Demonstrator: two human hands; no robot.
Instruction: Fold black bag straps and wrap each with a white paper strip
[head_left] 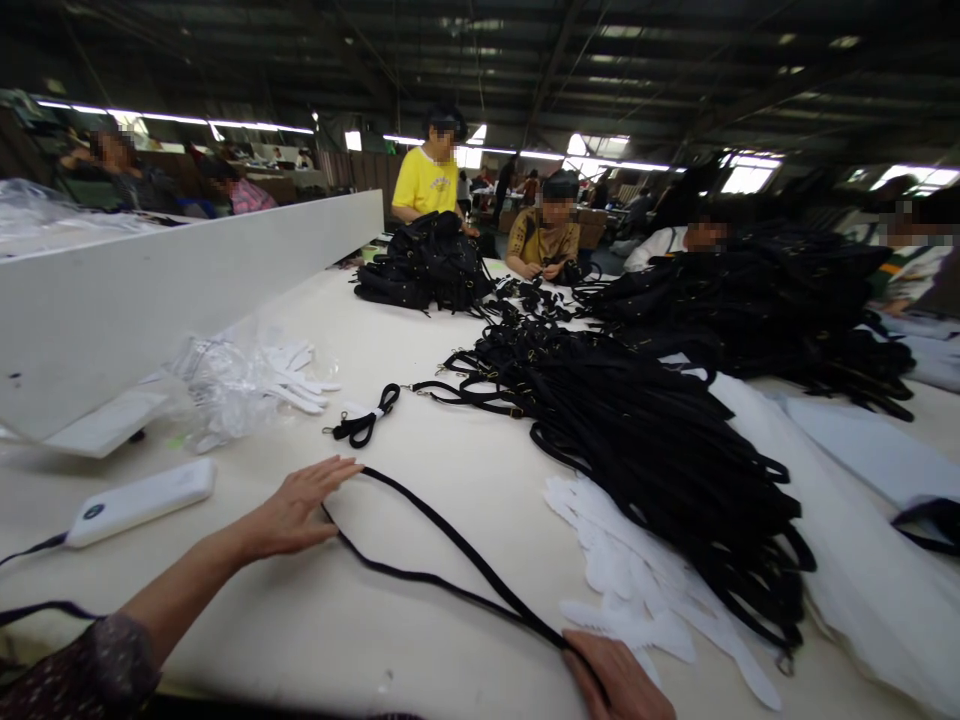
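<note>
A long, narrow, black fabric strap (480,567) is being held above a pale, flat tabletop (420,640), its long axis running from the bare left hand (296,512) at ten o'clock to the bare right hand (616,677) at four. Both strands are being grasped together by the right hand; the loop is being spread by the left, fingers and thumb parted. The strap is being touched by both, so neither is lying nearer. A folded, white-banded black strap bundle (362,428) is lying at one o'clock from the left hand.

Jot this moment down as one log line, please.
left hand: open, touching black strap | right hand: gripping same strap | nearby: coiled strap, strap pile
</note>
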